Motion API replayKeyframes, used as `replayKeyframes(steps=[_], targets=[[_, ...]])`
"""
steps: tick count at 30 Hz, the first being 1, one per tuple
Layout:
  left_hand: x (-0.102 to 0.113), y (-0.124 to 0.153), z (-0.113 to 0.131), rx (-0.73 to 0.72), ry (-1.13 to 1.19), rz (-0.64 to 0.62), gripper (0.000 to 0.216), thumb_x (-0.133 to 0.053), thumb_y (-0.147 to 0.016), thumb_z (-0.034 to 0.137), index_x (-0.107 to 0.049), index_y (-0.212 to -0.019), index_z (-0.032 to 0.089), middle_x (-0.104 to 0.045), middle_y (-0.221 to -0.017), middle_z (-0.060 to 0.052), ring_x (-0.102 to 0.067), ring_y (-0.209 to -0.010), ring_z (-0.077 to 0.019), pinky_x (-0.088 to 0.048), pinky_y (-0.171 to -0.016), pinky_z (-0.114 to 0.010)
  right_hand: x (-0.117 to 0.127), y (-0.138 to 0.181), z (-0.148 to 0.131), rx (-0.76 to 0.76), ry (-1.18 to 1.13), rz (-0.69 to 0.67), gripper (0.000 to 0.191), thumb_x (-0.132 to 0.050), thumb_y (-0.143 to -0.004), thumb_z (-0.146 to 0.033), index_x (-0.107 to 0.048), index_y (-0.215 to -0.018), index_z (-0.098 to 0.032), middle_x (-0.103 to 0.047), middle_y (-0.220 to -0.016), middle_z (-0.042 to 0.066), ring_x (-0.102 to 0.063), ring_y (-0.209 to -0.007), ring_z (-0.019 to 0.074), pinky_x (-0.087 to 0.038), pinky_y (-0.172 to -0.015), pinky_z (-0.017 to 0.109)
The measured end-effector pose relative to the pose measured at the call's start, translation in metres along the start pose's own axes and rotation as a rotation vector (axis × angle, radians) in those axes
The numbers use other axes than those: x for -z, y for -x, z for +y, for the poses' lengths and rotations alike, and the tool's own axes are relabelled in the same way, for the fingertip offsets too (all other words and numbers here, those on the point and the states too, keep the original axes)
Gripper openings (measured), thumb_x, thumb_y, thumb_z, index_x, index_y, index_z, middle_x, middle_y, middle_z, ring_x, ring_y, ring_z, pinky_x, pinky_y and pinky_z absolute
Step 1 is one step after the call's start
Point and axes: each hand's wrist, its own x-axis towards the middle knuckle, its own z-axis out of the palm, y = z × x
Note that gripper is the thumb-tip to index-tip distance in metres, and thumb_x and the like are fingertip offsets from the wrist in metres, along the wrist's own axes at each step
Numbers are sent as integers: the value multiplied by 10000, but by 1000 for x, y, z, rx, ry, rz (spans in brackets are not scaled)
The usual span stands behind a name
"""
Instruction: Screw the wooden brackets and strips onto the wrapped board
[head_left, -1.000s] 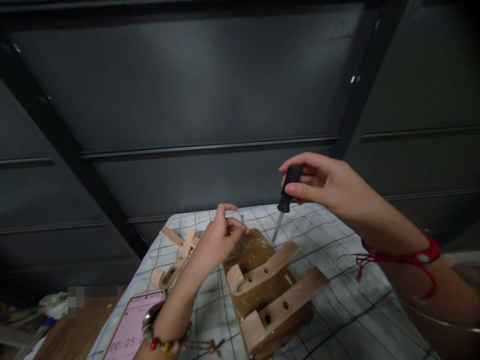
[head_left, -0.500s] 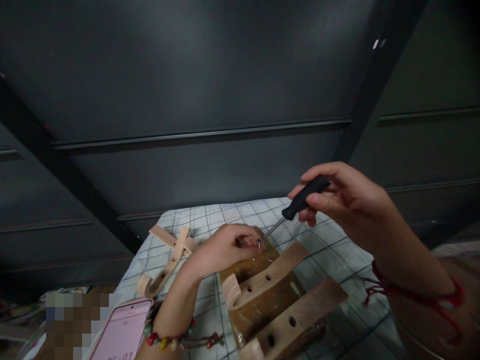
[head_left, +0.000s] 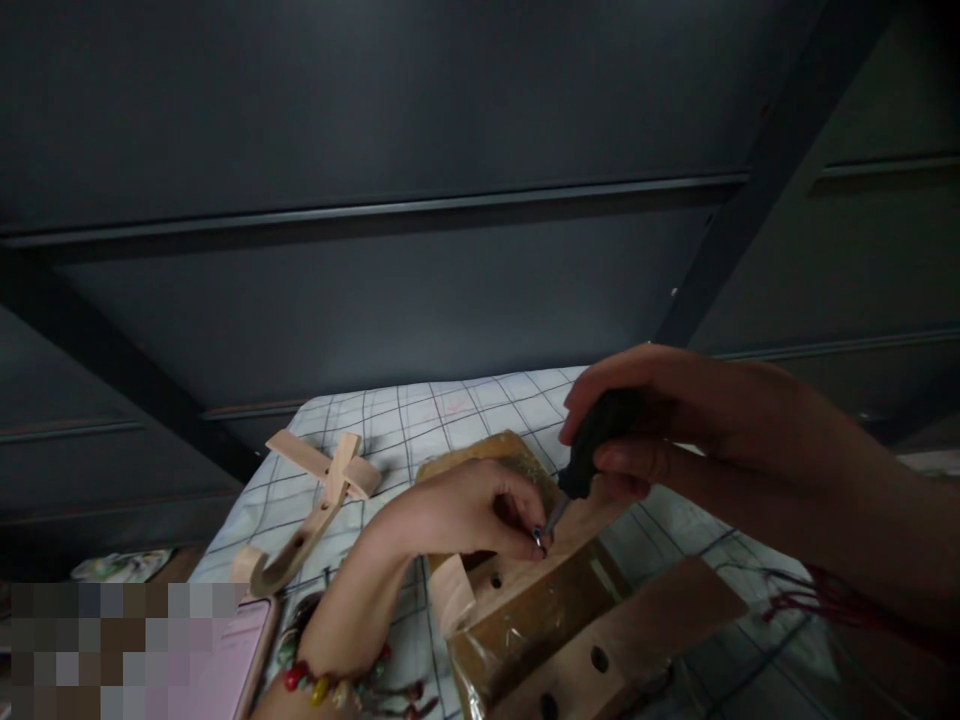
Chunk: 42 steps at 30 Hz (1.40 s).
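Note:
My left hand (head_left: pixel 480 510) pinches a small metal screw (head_left: pixel 538 541) between thumb and fingertips. The screw is over the far hole area of a curved wooden hook (head_left: pixel 517 580), whose other dark hole shows to the left. My right hand (head_left: pixel 660 420) is wrapped round the black handle of a screwdriver (head_left: pixel 592 445). Its metal shaft slants down to the left, with the tip at the screw. Under the hook lies a block wrapped in brown tape (head_left: pixel 555 620). A second wooden hook (head_left: pixel 622 640) with two holes lies nearer to me.
Two more wooden hooks (head_left: pixel 330 490) lie crossed on the checked cloth (head_left: pixel 405 410) at the left. A pink phone (head_left: pixel 244 650) is at the near left edge. A dark panelled wall (head_left: pixel 375 270) stands behind the table.
My left hand has brought the screw down onto the far part of the middle hook. My right hand has lowered the screwdriver, now steeper, along with it. The view has shifted slightly.

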Motion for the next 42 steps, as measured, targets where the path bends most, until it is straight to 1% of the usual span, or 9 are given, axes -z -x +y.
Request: replayKeyframes(steps=[4, 10, 15, 20, 24, 29, 36, 39, 42], targets=[[0, -1, -1, 16, -20, 4, 39, -645, -624, 104, -614, -641, 120, -518, -552, 55, -447, -530, -55, -324, -488, -156, -2, -1, -1, 30, 50, -14, 175, -515, -775, -202, -507, -938, -266, -600, -750, -73, -574, -529, 77, -446, -476, 199], [-1, 0, 1, 31, -58, -1, 55, -616, -643, 71, -623, -683, 108, -541, -590, 42, -483, -566, -65, -355, -532, -160, -6, -1, -7, 63, 134, 21, 170, -510, -776, -184, -516, -933, -250, -627, -810, -60, -600, -631, 95, -443, -543, 206], [-1, 0, 2, 32, -123, 23, 60, -638, -618, 99, -626, -673, 118, -517, -565, 49, -478, -567, -76, -343, -506, -159, -12, -3, -8, 53, 159, -17, 190, -510, -757, -141, -522, -909, -254, -626, -722, -85, -587, -577, 80, -421, -511, 190], [-1, 0, 1, 19, -123, 15, 63, -633, -632, 127, -628, -695, 131, -537, -597, 42, -492, -591, -85, -358, -528, -164, -10, -1, -12, 46, 153, 14, 161, -515, -778, -183, -534, -915, -265, -630, -764, -74, -588, -561, 84, -410, -493, 197], [-2, -1, 0, 43, -175, 38, 68, -635, -632, 127, -621, -699, 133, -536, -606, 37, -491, -605, -92, -357, -529, -168, -9, 1, -17, 49, 178, -4, 145, -537, -780, -200, -533, -913, -257, -625, -751, -75, -593, -585, 93, -413, -512, 204], [-1, -1, -5, -2, -117, 11, 69, -619, -632, 124, -604, -698, 138, -540, -632, 33, -497, -625, -96, -368, -551, -172, -13, -1, -18, 85, 218, -2, 142, -513, -779, -156, -538, -888, -244, -625, -739, -68, -585, -565, 94, -406, -502, 208], [0, -1, -5, 2, -100, 6, 84, -631, -632, 129, -592, -705, 147, -507, -599, 46, -473, -583, -83, -348, -505, -160, -14, -1, -12, 99, 166, -12, 158, -478, -774, -137, -532, -886, -236, -619, -693, -64, -565, -511, 83, -409, -471, 200], [0, -1, -5, 1, -50, -10, 99, -632, -630, 123, -584, -714, 140, -515, -614, 42, -488, -605, -87, -367, -537, -167, -14, -2, -12, 139, 193, -8, 147, -479, -783, -133, -521, -883, -234, -621, -724, -70, -569, -545, 74, -409, -500, 190], [1, -3, -8, -29, -9, -49, 90, -621, -659, 164, -575, -732, 138, -542, -657, 27, -510, -643, -103, -386, -566, -183, -16, -4, -12, 174, 239, -7, 112, -477, -801, -159, -506, -888, -223, -619, -738, -69, -577, -595, 74, -401, -516, 187]])
